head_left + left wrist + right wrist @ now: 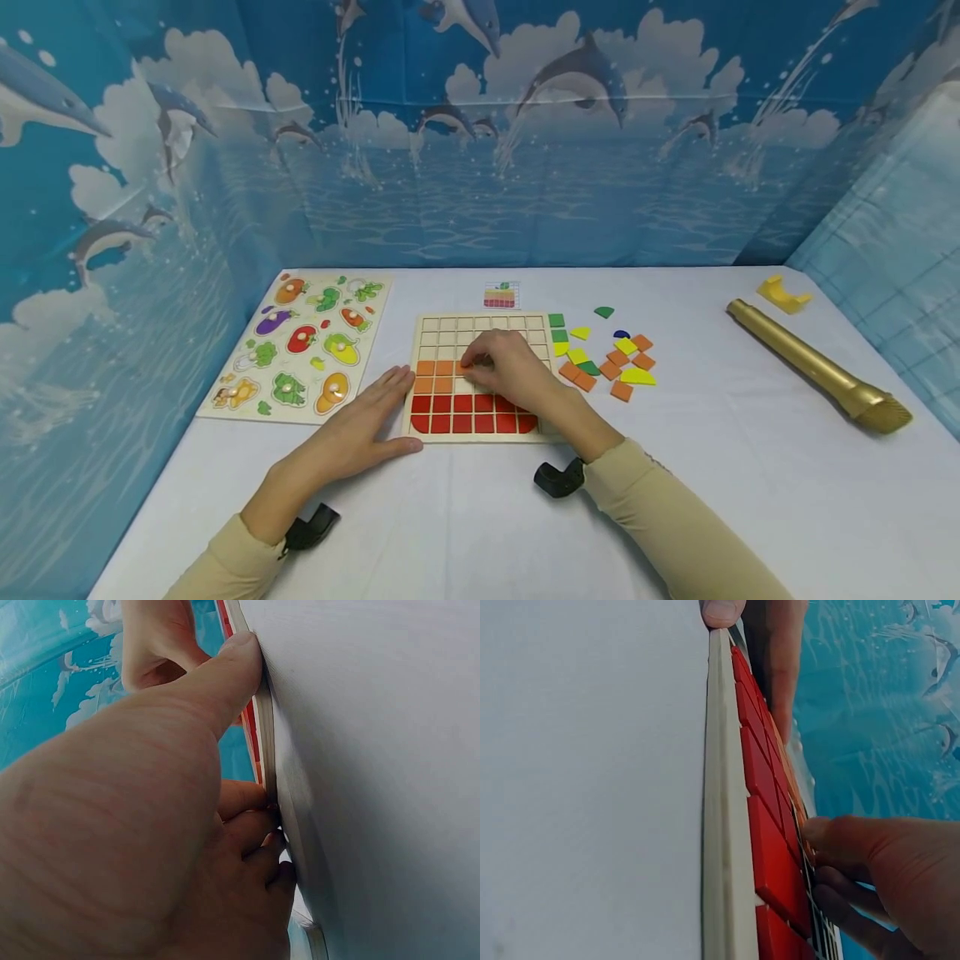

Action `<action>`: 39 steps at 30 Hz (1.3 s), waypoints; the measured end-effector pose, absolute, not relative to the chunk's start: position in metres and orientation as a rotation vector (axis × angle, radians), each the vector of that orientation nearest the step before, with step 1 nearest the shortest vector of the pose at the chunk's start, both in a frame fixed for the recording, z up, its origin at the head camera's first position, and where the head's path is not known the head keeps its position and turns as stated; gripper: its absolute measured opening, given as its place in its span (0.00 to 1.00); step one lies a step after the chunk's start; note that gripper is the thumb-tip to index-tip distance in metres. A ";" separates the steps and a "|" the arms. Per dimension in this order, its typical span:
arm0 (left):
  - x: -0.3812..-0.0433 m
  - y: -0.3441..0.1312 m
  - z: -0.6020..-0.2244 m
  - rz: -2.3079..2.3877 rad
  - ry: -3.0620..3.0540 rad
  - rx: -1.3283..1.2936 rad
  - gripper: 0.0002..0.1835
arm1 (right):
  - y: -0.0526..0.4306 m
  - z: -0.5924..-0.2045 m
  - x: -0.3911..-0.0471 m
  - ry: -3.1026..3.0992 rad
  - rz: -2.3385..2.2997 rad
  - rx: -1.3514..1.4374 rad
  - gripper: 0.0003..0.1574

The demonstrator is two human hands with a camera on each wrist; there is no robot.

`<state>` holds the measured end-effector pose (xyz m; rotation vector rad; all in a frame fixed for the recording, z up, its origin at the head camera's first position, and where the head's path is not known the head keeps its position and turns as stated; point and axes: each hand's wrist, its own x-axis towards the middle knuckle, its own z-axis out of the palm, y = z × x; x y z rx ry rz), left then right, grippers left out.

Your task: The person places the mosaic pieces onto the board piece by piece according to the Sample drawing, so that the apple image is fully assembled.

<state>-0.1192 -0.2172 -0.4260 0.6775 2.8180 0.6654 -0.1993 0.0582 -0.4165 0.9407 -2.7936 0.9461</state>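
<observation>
A wooden grid board [447,328] lies on the white table. Red tiles [462,414] fill its two near rows, with orange tiles [434,376] set in the rows behind them at the left. My right hand [513,371] is over the middle of the board and pinches an orange square tile [465,367] beside the set ones, partly hidden by its fingers. In the right wrist view, thumb and fingertips are right at the board's surface. My left hand [358,429] rests along the board's left edge, fingers stretched out and thumb [238,656] at the near corner.
Loose orange, yellow, green and blue pieces [614,358] lie right of the board. A small pattern card [502,295] is behind it. At left lies a vegetable puzzle board [312,313]. A gold microphone-shaped object [813,354] and a yellow bracket-like piece [784,294] lie at right.
</observation>
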 end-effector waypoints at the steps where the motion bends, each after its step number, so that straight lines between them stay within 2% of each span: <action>1: -0.119 -0.217 -0.426 0.666 2.817 0.677 0.55 | 0.059 -0.417 -0.199 -2.790 0.941 0.943 0.10; 10: -0.120 -0.217 -0.426 0.647 2.820 0.671 0.56 | 0.094 -0.410 -0.195 -2.726 1.008 0.906 0.10; 20: -0.120 -0.217 -0.426 0.652 2.813 0.659 0.56 | 0.162 -0.401 -0.191 -2.766 0.973 0.684 0.12; 30: -0.119 -0.216 -0.425 0.659 2.804 0.642 0.56 | 0.236 -0.395 -0.193 -2.854 0.841 0.346 0.16; 39: -0.120 -0.216 -0.426 0.655 2.799 0.621 0.56 | 0.263 -0.408 -0.194 -2.824 0.834 0.211 0.17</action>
